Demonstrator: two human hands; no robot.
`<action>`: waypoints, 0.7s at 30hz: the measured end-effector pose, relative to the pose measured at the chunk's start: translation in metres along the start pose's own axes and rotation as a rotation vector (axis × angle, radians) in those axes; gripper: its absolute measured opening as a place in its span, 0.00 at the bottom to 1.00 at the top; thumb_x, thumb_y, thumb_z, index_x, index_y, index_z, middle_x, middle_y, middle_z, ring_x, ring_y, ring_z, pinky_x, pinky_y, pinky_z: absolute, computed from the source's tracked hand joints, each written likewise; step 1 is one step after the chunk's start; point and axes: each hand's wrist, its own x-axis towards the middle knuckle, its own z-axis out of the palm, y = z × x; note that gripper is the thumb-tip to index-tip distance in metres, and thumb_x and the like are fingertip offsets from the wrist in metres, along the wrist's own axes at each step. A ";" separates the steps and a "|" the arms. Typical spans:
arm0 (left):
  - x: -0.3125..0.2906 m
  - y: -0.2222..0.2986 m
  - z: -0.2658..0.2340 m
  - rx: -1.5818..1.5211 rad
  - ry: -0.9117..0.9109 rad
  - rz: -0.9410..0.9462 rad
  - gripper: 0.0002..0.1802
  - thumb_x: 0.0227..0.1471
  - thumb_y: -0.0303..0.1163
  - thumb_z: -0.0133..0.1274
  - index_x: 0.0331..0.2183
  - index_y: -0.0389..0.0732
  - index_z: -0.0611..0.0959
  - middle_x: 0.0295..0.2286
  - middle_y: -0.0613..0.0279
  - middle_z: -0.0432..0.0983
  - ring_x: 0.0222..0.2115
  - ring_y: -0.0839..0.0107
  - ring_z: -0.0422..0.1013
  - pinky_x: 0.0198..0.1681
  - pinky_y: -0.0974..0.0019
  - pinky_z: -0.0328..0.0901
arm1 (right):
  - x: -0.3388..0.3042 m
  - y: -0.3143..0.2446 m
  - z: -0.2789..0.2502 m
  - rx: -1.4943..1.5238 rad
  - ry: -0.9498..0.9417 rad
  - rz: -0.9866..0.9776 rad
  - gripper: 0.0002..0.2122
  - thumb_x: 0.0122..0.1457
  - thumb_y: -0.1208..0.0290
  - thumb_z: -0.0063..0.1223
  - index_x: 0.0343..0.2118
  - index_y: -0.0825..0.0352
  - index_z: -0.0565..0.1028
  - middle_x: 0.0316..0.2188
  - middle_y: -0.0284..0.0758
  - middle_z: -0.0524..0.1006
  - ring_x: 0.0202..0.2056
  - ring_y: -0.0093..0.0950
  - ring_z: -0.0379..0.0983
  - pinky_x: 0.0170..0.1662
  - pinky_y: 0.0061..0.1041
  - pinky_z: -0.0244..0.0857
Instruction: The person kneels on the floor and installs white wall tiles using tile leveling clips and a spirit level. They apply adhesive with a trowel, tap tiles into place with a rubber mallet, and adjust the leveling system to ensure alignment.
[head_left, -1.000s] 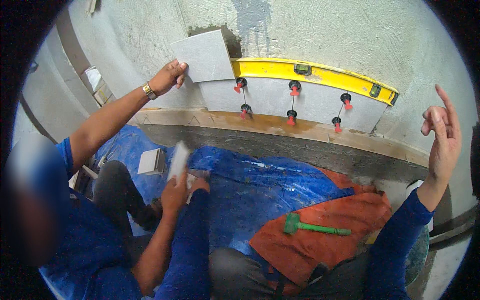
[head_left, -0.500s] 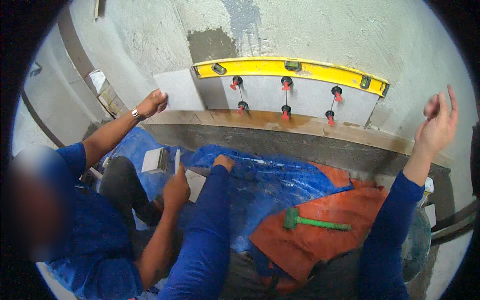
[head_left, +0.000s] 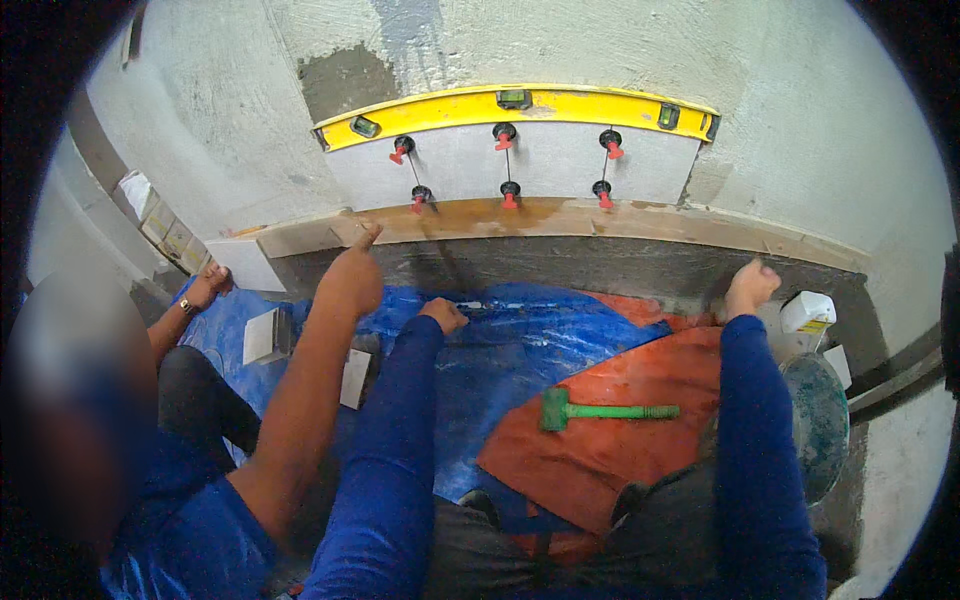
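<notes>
Yellow level [head_left: 590, 104], with tiles [head_left: 555, 168] just below. Holds left hand [head_left: 443, 315] loosely curled, right hand [head_left: 752, 287] bent, grip impossible to tell, both lower than level. Best to snug red clips [head_left: 503, 144] beneath evenly.

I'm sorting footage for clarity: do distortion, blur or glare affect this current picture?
In the head view, the fisheye lens bows the yellow level and leaves the corners black; also in the head view, the co-worker's head is smeared beyond detail, and small bright glints sit on the blue sheet, while the green mallet reads clearly.
</notes>
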 end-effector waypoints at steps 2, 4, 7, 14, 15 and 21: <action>-0.002 0.004 -0.002 -0.065 0.000 -0.090 0.21 0.46 0.50 0.63 0.30 0.40 0.89 0.24 0.51 0.82 0.29 0.56 0.79 0.36 0.54 0.72 | -0.017 0.006 -0.006 -0.070 -0.057 0.046 0.20 0.57 0.64 0.55 0.48 0.71 0.68 0.45 0.54 0.77 0.44 0.51 0.76 0.50 0.45 0.66; -0.001 0.002 -0.005 0.039 -0.021 -0.104 0.20 0.47 0.50 0.62 0.31 0.41 0.89 0.25 0.51 0.83 0.29 0.56 0.79 0.37 0.53 0.72 | -0.030 -0.003 -0.005 -0.108 -0.127 0.022 0.21 0.57 0.64 0.56 0.49 0.70 0.67 0.46 0.54 0.77 0.45 0.52 0.75 0.51 0.46 0.66; -0.001 -0.009 -0.007 0.104 -0.061 -0.099 0.19 0.47 0.50 0.62 0.30 0.42 0.89 0.27 0.52 0.83 0.30 0.57 0.79 0.37 0.53 0.71 | -0.040 -0.024 0.001 -0.163 -0.151 -0.157 0.22 0.58 0.63 0.55 0.52 0.66 0.66 0.43 0.50 0.79 0.45 0.51 0.76 0.50 0.46 0.66; 0.002 -0.015 -0.002 0.001 -0.031 -0.218 0.20 0.46 0.48 0.63 0.32 0.40 0.88 0.35 0.47 0.82 0.39 0.48 0.77 0.46 0.51 0.70 | -0.059 -0.019 0.005 -0.175 -0.306 -0.253 0.23 0.57 0.64 0.55 0.55 0.63 0.65 0.37 0.43 0.82 0.43 0.46 0.78 0.49 0.45 0.67; 0.003 -0.012 -0.002 0.032 -0.050 -0.186 0.19 0.46 0.47 0.63 0.32 0.40 0.88 0.35 0.47 0.82 0.39 0.48 0.78 0.46 0.51 0.70 | -0.058 -0.017 0.005 -0.177 -0.305 -0.263 0.23 0.57 0.64 0.55 0.55 0.63 0.65 0.37 0.43 0.82 0.42 0.46 0.78 0.49 0.44 0.67; 0.003 0.000 -0.001 0.001 -0.083 -0.165 0.18 0.46 0.46 0.62 0.33 0.41 0.89 0.35 0.46 0.82 0.40 0.49 0.78 0.46 0.51 0.71 | -0.044 -0.005 0.007 -0.194 -0.272 -0.298 0.24 0.56 0.64 0.55 0.55 0.62 0.65 0.36 0.43 0.82 0.41 0.47 0.78 0.48 0.45 0.67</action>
